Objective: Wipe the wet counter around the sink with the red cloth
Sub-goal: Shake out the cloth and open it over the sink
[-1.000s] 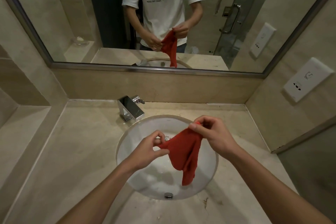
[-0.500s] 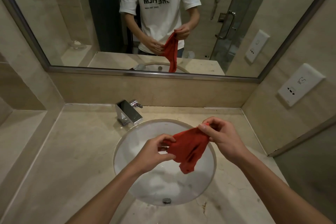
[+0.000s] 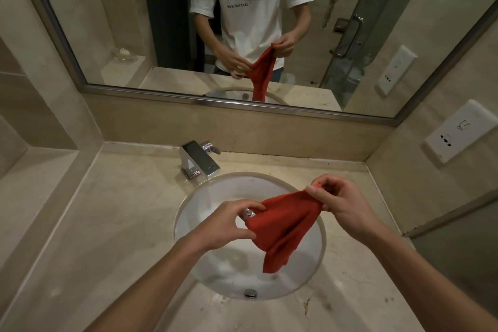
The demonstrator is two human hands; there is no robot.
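Red cloth [image 3: 283, 226] held in air over round sink [image 3: 199, 267], hanging down, clear of counter [image 3: 116, 224]. Left hand [image 3: 229, 224] pinches its left corner; right hand [image 3: 336, 202] pinches upper right corner, higher. Chrome faucet [image 3: 200, 159] at far rim. Mirror [image 3: 134, 21] beyond.

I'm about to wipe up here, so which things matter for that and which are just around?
For the job: red cloth, held by left hand and right hand; counter; sink.

Just around: faucet, mirror, wall socket.
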